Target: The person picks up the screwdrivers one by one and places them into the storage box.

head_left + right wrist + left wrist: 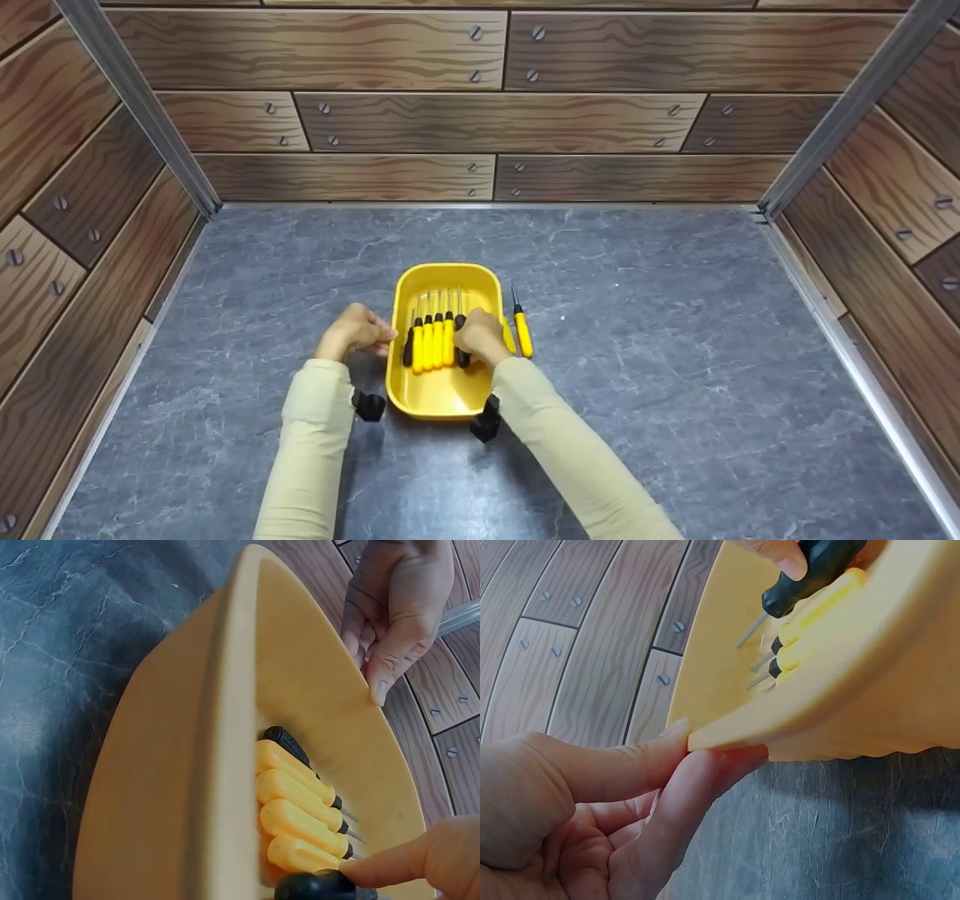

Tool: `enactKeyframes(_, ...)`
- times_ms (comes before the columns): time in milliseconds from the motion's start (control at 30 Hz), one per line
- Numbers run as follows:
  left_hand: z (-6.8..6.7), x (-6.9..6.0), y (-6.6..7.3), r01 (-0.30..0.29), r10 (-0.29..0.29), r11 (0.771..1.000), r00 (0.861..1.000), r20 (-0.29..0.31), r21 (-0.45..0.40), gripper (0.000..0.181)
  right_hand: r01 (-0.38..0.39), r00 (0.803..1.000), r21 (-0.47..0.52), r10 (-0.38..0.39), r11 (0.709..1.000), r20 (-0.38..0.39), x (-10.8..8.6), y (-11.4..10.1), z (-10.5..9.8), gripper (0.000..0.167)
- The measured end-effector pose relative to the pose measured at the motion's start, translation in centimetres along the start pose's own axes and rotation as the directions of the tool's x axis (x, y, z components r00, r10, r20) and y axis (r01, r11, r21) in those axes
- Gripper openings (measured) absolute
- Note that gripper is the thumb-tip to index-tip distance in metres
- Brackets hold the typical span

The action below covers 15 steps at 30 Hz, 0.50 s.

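A yellow tray (pixel 439 403) stands on the dark floor, its left rim pinched between the thumb and fingers of my left hand (pixel 352 331). The left wrist view shows that pinch (pixel 686 746) closely. Inside the tray, my right hand (pixel 482 335) holds a black-handled screwdriver (pixel 319 886), partly covering it. To its left lie several yellow-handled screwdrivers (pixel 427 349) side by side, shafts pointing away. A smaller black-handled screwdriver (pixel 408 349) ends the row by the left wall.
Outside the tray's right wall lies a yellow-handled screwdriver (pixel 523 334). Another yellow handle (pixel 509 336) shows between it and my right hand, partly hidden. Wood-patterned walls (pixel 495 124) with metal corner posts (pixel 154 124) enclose the grey marbled surface (pixel 675 337).
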<state>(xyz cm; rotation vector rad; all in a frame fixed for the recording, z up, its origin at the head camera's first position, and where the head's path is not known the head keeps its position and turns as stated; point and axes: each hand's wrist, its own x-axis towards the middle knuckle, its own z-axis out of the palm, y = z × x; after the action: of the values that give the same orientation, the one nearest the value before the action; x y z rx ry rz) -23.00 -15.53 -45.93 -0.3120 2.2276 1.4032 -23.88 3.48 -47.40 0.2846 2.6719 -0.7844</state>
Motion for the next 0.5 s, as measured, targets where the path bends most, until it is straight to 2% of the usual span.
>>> enactKeyframes(367, 0.01, 0.19, 0.08, 0.002, -0.002, 1.0, 1.0, -0.006, -0.002, 0.021, -0.075, 0.996, 0.134, 0.069, 0.988, 0.053, 0.54, 0.03, 0.24, 0.025)
enactKeyframes(500, 0.03, 0.23, 0.0, 0.004, -0.004, 1.0, 1.0, -0.003, -0.004, 0.021, -0.065, 0.997, 0.139, 0.059, 0.988, 0.049, 0.66, 0.09, 0.39, 0.021)
